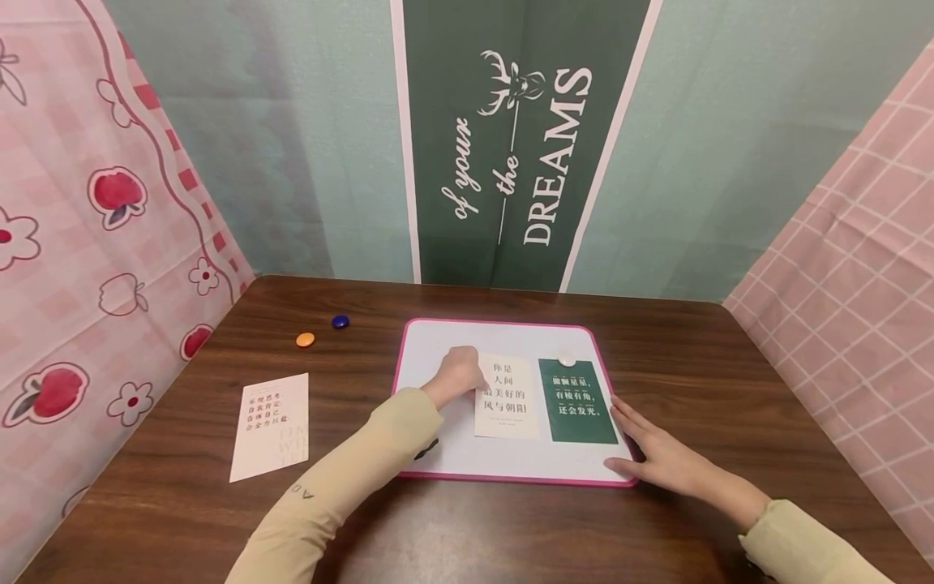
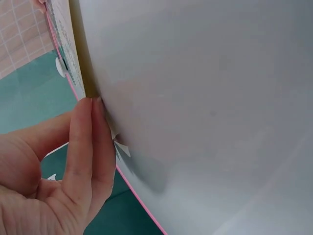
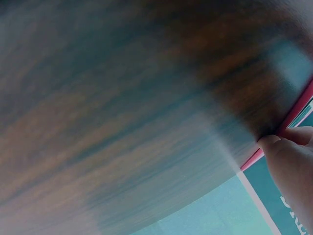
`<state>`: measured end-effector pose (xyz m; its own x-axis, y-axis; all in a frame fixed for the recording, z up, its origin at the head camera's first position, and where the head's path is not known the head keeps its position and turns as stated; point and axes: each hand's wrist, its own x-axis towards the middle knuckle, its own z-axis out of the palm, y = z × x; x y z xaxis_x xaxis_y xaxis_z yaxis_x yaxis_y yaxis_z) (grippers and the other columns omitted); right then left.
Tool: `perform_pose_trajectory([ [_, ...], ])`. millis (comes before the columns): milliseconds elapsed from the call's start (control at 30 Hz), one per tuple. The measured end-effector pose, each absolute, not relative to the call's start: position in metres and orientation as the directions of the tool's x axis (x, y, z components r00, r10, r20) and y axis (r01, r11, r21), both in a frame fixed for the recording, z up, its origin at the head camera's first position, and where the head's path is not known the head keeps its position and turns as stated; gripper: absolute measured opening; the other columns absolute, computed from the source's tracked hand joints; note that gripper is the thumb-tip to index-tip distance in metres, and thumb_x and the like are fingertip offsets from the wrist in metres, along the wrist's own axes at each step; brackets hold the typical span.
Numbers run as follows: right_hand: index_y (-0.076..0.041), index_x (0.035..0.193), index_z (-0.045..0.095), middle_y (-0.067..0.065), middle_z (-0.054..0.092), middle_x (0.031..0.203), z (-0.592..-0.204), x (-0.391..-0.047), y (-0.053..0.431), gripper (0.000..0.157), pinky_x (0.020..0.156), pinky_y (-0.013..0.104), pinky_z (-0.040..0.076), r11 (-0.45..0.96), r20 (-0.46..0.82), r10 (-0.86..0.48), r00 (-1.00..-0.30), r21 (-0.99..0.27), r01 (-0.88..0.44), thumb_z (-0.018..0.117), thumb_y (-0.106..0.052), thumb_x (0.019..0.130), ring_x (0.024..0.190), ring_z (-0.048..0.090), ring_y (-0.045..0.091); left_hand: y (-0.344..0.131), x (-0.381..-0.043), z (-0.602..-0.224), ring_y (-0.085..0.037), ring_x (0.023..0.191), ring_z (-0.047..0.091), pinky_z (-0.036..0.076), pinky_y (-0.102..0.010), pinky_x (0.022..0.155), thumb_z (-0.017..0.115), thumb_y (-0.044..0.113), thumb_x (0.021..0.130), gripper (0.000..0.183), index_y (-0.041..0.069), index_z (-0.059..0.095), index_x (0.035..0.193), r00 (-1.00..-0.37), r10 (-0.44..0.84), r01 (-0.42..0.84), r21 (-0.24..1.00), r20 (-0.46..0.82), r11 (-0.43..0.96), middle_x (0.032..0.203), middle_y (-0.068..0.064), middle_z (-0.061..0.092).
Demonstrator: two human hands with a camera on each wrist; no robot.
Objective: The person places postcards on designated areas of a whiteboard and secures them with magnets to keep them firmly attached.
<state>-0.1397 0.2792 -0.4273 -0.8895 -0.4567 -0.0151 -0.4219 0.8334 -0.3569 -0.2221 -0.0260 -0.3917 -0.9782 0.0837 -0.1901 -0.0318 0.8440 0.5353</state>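
On the table lies a whiteboard with a pink rim. My left hand pinches the left edge of a cream card printed with dark characters. In the left wrist view, the thumb and fingers of the left hand meet at the edge of the cream card, which is slightly raised off the board. To its right is a green card with a white round magnet on its top edge. My right hand rests against the board's right rim, fingers fairly straight, thumb near the lower right corner.
A second cream card lies on the wooden table at the left. Behind it are an orange round magnet and a dark blue one. Fabric curtains surround the table at the back and sides.
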Motion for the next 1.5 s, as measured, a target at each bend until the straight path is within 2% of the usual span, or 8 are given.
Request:
perform_pose_trajectory([
  [400, 0.006, 0.137, 0.032, 0.02, 0.023, 0.146, -0.429, -0.14, 0.28, 0.088, 0.094, 0.053, 0.037, 0.834, -0.024, -0.457, -0.889, -0.358, -0.419, 0.062, -0.052, 0.078, 0.125, 0.036, 0.036, -0.021, -0.221, -0.389, -0.011, 0.047, 0.055, 0.04, -0.016, 0.043, 0.074, 0.01, 0.075, 0.03, -0.003, 0.059, 0.098, -0.969, 0.069, -0.05, 0.461, -0.238, 0.886, 0.066, -0.007, 0.054],
  [600, 0.007, 0.137, 0.032, 0.021, 0.024, 0.146, -0.429, -0.14, 0.28, 0.088, 0.093, 0.053, 0.037, 0.834, -0.018, -0.459, -0.888, -0.353, -0.424, 0.062, -0.051, 0.078, 0.125, 0.037, 0.036, -0.018, -0.221, -0.388, -0.014, 0.051, 0.063, 0.044, -0.017, 0.042, 0.073, 0.008, 0.074, 0.033, -0.005, 0.06, 0.102, -0.965, 0.073, -0.041, 0.422, -0.25, 0.906, 0.068, -0.011, 0.06],
  [733, 0.006, 0.137, 0.032, 0.02, 0.025, 0.146, -0.428, -0.139, 0.28, 0.087, 0.093, 0.052, 0.038, 0.833, -0.02, -0.46, -0.888, -0.355, -0.423, 0.062, -0.051, 0.079, 0.125, 0.038, 0.035, -0.022, -0.223, -0.386, -0.014, 0.051, 0.063, 0.044, -0.018, 0.044, 0.072, 0.011, 0.076, 0.029, -0.003, 0.059, 0.099, -0.961, 0.073, -0.043, 0.405, -0.268, 0.913, 0.072, -0.011, 0.06],
  [933, 0.007, 0.137, 0.032, 0.021, 0.025, 0.145, -0.426, -0.138, 0.28, 0.087, 0.093, 0.053, 0.037, 0.832, -0.011, -0.461, -0.887, -0.353, -0.428, 0.062, -0.051, 0.079, 0.125, 0.036, 0.036, -0.036, -0.23, -0.379, -0.017, 0.053, 0.061, 0.042, -0.021, 0.048, 0.069, 0.017, 0.079, 0.028, 0.0, 0.058, 0.098, -0.956, 0.064, -0.073, 0.443, -0.287, 0.894, 0.07, -0.009, 0.057],
  [1200, 0.007, 0.136, 0.034, 0.021, 0.027, 0.145, -0.428, -0.137, 0.28, 0.086, 0.092, 0.052, 0.038, 0.834, 0.007, -0.462, -0.887, -0.337, -0.438, 0.062, -0.051, 0.079, 0.124, 0.038, 0.036, -0.054, -0.238, -0.371, -0.015, 0.049, 0.049, 0.038, -0.025, 0.052, 0.066, 0.026, 0.082, 0.031, 0.002, 0.057, 0.099, -0.955, 0.075, -0.061, 0.435, -0.287, 0.898, 0.061, -0.005, 0.05],
  [1500, 0.007, 0.136, 0.033, 0.021, 0.026, 0.145, -0.429, -0.139, 0.28, 0.087, 0.092, 0.052, 0.038, 0.834, 0.005, -0.465, -0.885, -0.333, -0.44, 0.061, -0.052, 0.079, 0.125, 0.038, 0.035, -0.079, -0.247, -0.368, -0.019, 0.06, 0.057, 0.04, -0.026, 0.055, 0.065, 0.028, 0.083, 0.03, 0.001, 0.055, 0.094, -0.966, 0.049, -0.08, 0.47, -0.255, 0.879, 0.067, -0.007, 0.052],
])
